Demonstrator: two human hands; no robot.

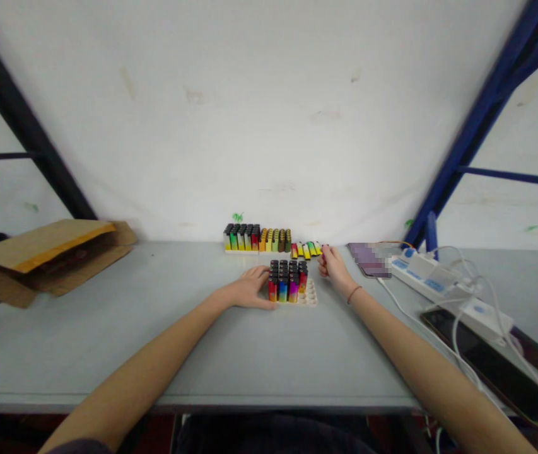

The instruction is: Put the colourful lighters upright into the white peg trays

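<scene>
A pale tray (312,295) with round holes stands on the table, and upright colourful lighters (282,287) with black tops fill its left part. My left hand (251,288) grips the tray's left side, thumb along the front and fingers behind. To the right of the tray, my right hand (333,268) is raised with its fingers closed around a reddish lighter (325,252). Several loose lighters (305,250), mostly yellow and green, lie beyond the tray. Holes at the tray's right side show no lighters in them.
Behind stand two blocks of upright lighters, one black-topped (241,238) and one yellow-green (275,240), near the wall. An open cardboard box (60,252) lies at left. At right are a phone (368,260), a power strip (439,284) with white cables, and a dark phone (486,362).
</scene>
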